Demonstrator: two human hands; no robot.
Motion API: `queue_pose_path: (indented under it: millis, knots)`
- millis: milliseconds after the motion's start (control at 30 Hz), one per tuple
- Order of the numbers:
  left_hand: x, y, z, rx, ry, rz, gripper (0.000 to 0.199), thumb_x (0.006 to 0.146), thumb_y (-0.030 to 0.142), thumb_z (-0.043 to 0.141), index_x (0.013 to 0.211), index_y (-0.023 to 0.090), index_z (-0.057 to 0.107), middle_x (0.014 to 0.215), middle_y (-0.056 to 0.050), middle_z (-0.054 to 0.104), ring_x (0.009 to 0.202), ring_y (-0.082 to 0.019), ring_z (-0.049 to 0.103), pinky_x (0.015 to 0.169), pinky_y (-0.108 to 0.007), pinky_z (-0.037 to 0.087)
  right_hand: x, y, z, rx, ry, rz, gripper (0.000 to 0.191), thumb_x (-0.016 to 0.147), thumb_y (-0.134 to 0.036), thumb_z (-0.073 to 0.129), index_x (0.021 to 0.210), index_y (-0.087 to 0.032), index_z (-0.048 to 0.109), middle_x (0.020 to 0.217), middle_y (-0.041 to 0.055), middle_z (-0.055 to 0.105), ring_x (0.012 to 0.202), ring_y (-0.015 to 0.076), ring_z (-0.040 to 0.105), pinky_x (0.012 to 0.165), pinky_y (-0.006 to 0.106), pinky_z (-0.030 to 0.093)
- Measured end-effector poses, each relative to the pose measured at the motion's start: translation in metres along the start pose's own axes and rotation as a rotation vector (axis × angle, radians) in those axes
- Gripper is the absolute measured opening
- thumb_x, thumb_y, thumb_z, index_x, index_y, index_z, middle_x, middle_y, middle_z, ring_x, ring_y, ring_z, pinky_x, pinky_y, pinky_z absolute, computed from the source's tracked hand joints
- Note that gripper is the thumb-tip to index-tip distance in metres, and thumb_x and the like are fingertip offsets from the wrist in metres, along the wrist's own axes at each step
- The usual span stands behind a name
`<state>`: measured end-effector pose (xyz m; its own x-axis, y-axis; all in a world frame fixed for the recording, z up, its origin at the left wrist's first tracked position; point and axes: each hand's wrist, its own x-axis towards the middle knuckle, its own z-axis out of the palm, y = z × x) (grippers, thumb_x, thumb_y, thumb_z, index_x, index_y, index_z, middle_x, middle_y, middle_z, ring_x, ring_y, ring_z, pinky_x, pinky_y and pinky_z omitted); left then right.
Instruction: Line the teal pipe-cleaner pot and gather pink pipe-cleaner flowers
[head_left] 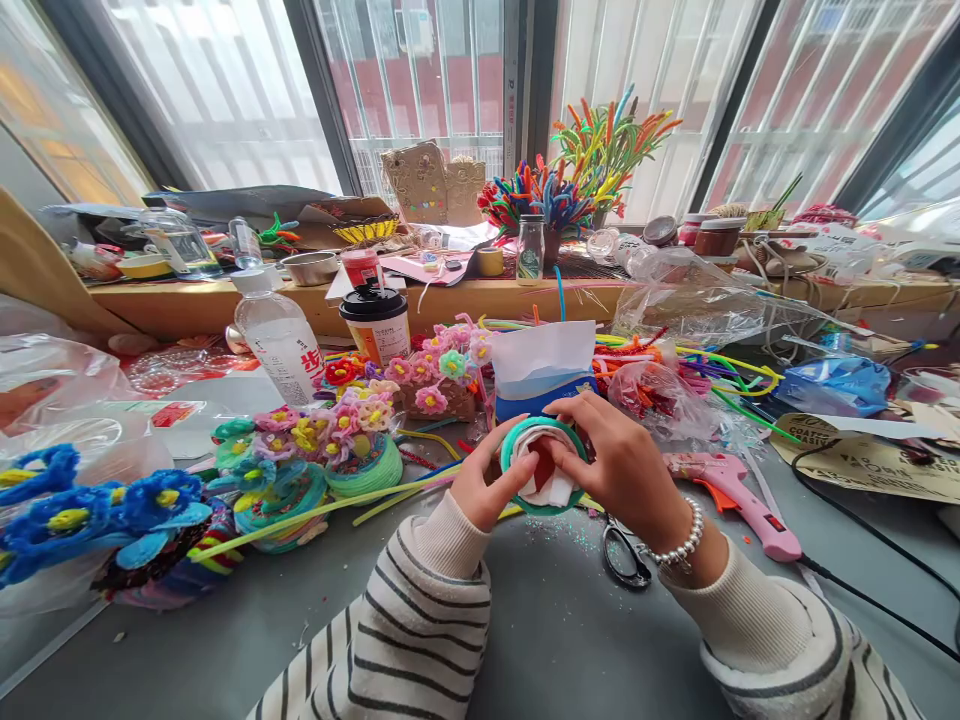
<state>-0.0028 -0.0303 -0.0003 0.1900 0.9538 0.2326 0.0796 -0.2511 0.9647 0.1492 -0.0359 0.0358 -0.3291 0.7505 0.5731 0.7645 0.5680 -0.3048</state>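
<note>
Above grey table, hands (pixel 555 462) grip teal-rimmed cup (pixel 545 508); tissue (pixel 556 490) partly hides inside.

grey table (pixel 555 650): pink glue gun (pixel 739 490) lying right, cord trailing off; black-handled scissors (pixel 625 555) near it, partly hidden. glitter (pixel 562 548) scattered mid-surface. left side, pots of fuzzy pipe-cleaner flowers (pixel 169 500), water bottle (pixel 276 335) and black-lidded paper cup (pixel 376 325) upright behind them.

2 hands (pixel 487 480) (pixel 626 465) — 1 teal-rimmed container (pixel 550 508), 1 glue gun (pixel 750 495) — 1 black-lidded cup (pixel 379 330).
</note>
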Motion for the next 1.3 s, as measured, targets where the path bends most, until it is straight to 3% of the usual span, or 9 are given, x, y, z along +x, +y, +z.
queue_pose_path:
  millis: [167,367,500,600,667,900,1100,1300]
  knots:
    - [-0.003,-0.001,0.005,0.012,0.004,0.002,0.048,0.065,0.035,0.055,0.107,0.013,0.047,0.102,-0.008,0.059,0.093,-0.021,0.054,0.083,-0.033,0.043,0.001,0.001,-0.001,-0.016,-0.029,-0.099,0.022,0.076,-0.021,0.046,0.097,-0.019,0.052,0.091,0.0047,0.054,0.087,0.0174,0.047,0.078,0.029,0.038]
    - [-0.005,-0.006,0.008,0.263,0.068,0.096,0.049,0.065,0.033,0.054,0.109,0.014,0.046,0.105,-0.009,0.056,0.094,-0.021,0.052,0.085,-0.037,0.040,-0.002,0.000,0.006,-0.014,-0.020,-0.014,0.015,0.078,-0.020,0.043,0.088,-0.017,0.054,0.083,0.0040,0.055,0.080,0.0158,0.049,0.074,0.027,0.039]
    - [-0.007,-0.005,0.007,0.496,0.269,0.313,0.049,0.063,0.029,0.057,0.108,0.015,0.044,0.105,-0.011,0.050,0.093,-0.020,0.051,0.075,-0.034,0.047,-0.002,0.000,0.010,-0.031,-0.003,0.032,0.013,0.078,-0.019,0.043,0.085,-0.016,0.053,0.080,0.0041,0.054,0.079,0.0162,0.049,0.072,0.026,0.039]
    - [-0.009,-0.003,0.006,0.624,0.418,0.546,0.031,0.064,0.025,0.057,0.093,0.016,0.050,0.101,-0.009,0.050,0.092,-0.019,0.050,0.075,-0.033,0.047,-0.003,0.000,0.011,-0.048,0.014,0.062,0.013,0.078,-0.020,0.042,0.085,-0.016,0.052,0.081,0.0046,0.054,0.079,0.0168,0.049,0.073,0.027,0.039]
    - [-0.010,-0.002,0.007,0.704,0.473,0.621,0.018,0.065,0.024,0.058,0.081,0.018,0.054,0.096,-0.007,0.052,0.089,-0.018,0.051,0.078,-0.034,0.045,-0.003,0.000,0.012,-0.061,0.027,0.081,0.013,0.078,-0.020,0.042,0.086,-0.015,0.052,0.082,0.0050,0.054,0.079,0.0169,0.049,0.072,0.027,0.039]
    - [-0.010,-0.004,0.008,0.796,0.557,0.643,0.005,0.066,0.023,0.058,0.068,0.019,0.061,0.086,-0.006,0.056,0.078,-0.016,0.053,0.072,-0.031,0.044,-0.006,-0.003,0.015,-0.132,0.054,0.076,0.016,0.079,-0.019,0.041,0.088,-0.015,0.053,0.084,0.0060,0.055,0.080,0.0176,0.049,0.073,0.027,0.039]
    - [-0.008,-0.004,0.007,0.801,0.560,0.690,0.006,0.064,0.023,0.059,0.060,0.019,0.062,0.076,-0.004,0.056,0.068,-0.014,0.051,0.067,-0.030,0.041,-0.008,-0.005,0.018,-0.251,0.165,0.014,0.015,0.077,-0.018,0.043,0.084,-0.014,0.054,0.080,0.0063,0.056,0.078,0.0183,0.050,0.070,0.028,0.040]
    - [-0.005,-0.006,0.009,0.875,0.628,0.636,0.013,0.064,0.025,0.059,0.052,0.018,0.059,0.070,-0.004,0.055,0.059,-0.013,0.045,0.062,-0.030,0.037,-0.008,-0.007,0.019,-0.280,0.195,0.000,0.012,0.075,-0.017,0.044,0.081,-0.014,0.055,0.078,0.0063,0.057,0.076,0.0180,0.051,0.068,0.027,0.041]
